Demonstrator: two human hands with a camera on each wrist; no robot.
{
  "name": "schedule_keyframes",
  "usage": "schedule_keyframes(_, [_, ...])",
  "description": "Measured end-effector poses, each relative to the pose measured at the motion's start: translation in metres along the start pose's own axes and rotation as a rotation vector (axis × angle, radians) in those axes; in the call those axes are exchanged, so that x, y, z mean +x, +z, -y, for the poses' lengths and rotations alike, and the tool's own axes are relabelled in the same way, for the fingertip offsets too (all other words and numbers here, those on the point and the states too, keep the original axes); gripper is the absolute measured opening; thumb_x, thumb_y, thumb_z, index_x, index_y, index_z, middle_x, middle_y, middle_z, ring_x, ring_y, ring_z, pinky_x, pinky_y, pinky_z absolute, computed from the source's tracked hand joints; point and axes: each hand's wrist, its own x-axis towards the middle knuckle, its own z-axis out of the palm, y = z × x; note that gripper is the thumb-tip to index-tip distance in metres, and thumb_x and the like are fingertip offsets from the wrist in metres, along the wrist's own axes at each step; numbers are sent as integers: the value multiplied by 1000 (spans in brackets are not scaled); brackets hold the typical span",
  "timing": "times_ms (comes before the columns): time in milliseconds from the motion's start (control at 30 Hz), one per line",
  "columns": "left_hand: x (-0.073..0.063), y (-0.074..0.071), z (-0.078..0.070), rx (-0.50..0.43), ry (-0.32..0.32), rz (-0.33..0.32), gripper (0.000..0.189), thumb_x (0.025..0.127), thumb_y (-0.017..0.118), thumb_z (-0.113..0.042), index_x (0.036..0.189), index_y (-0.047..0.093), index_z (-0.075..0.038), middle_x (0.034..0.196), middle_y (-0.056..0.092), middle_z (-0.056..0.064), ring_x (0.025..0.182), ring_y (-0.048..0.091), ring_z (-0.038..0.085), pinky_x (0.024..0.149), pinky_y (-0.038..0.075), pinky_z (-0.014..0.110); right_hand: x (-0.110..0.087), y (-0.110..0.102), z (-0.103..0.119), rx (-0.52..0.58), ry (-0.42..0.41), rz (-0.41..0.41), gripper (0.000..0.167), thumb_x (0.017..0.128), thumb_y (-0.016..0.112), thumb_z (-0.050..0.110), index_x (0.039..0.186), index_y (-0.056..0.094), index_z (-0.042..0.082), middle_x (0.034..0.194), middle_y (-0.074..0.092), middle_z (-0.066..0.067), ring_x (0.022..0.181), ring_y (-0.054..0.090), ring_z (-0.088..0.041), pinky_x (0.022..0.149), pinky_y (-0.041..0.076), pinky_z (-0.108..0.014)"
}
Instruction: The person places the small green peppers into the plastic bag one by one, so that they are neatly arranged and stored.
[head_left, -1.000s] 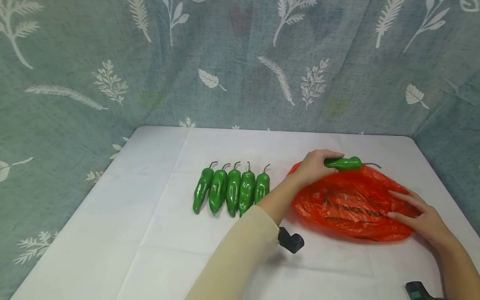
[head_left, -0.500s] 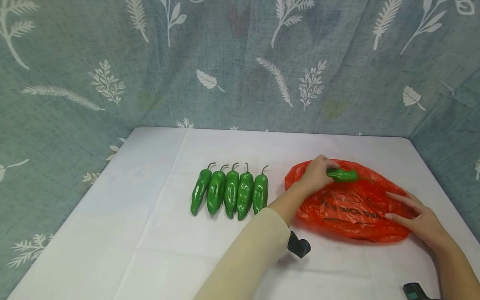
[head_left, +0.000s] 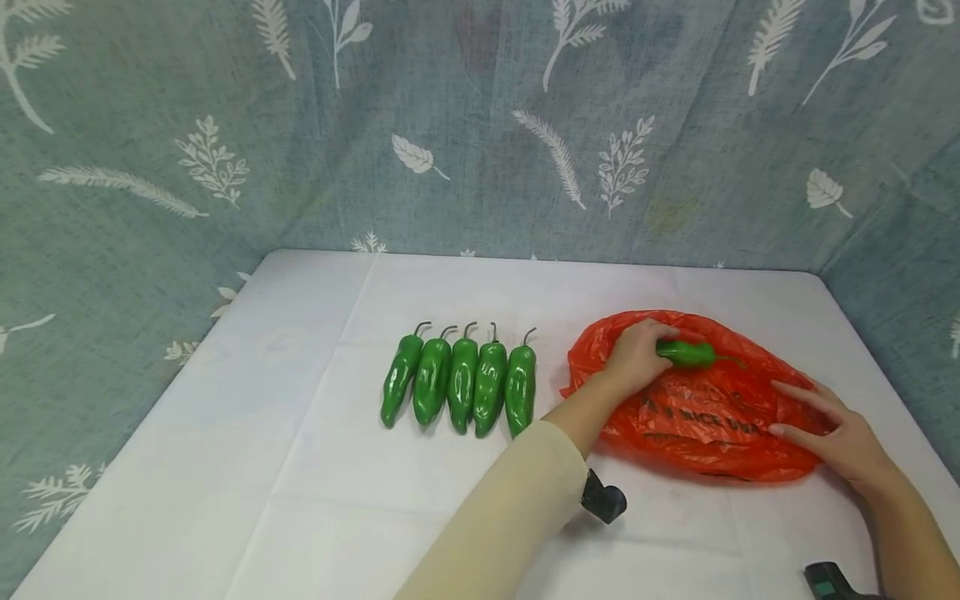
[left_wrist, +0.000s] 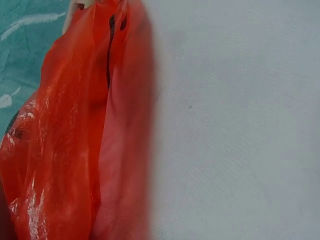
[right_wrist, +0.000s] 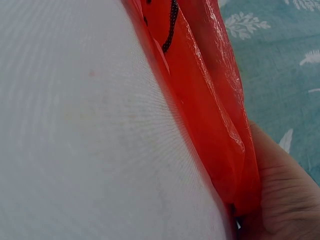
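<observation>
A long green pepper [head_left: 692, 354] lies sideways against the red plastic bag [head_left: 697, 454] in the head view, its stem pointing right. My left hand [head_left: 637, 354] grips its left end, hiding the pepper's tip. On the bag's right side rests my right hand [head_left: 843, 437], index finger and thumb extended and spread over the plastic. Dark printed letters show on the bag between the hands. In the left wrist view, red plastic [left_wrist: 70, 125] fills the left side. The right wrist view catches part of the right hand [right_wrist: 285, 185] beside the bag [right_wrist: 210, 125].
Several green peppers [head_left: 462, 387] lie in a row left of the bag, stems away from me, on the white-covered table [head_left: 322, 517]. Black wrist devices [head_left: 603, 497] show below the arms. A leaf-patterned curtain [head_left: 480, 125] hangs behind the table.
My left hand has brought the pepper from the bag's far edge nearer, down over the bag. The bag's far edge now shows beyond the pepper. The right hand has stayed in place.
</observation>
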Motion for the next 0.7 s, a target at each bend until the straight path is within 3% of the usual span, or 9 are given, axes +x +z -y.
schedule_keyframes(200, [-3, -2, -4, -34, -45, -19, 44, 85, 71, -12, 127, 61, -19, 127, 58, -6, 108, 54, 5, 90, 42, 12, 0, 0, 0, -16, 0, 0, 67, 90, 64, 25, 148, 32, 22, 156, -3, -25, 139, -7, -50, 97, 9, -77])
schedule_keyframes(433, [-4, -9, -9, -154, -39, -69, 46, 82, 74, -13, 126, 63, -17, 129, 58, -3, 118, 52, 7, 93, 42, 14, 2, -2, 2, -20, 6, -1, 66, 91, 63, 26, 149, 31, 24, 156, -4, -23, 139, -7, -49, 97, 11, -77])
schedule_keyframes(700, [-14, -16, -8, -278, -46, -53, 52, 79, 77, -17, 128, 61, -19, 132, 57, -5, 125, 48, 7, 98, 41, 18, 0, -1, 1, -18, 18, 6, 67, 91, 64, 26, 149, 31, 24, 156, -4, -24, 139, -7, -50, 96, 12, -77])
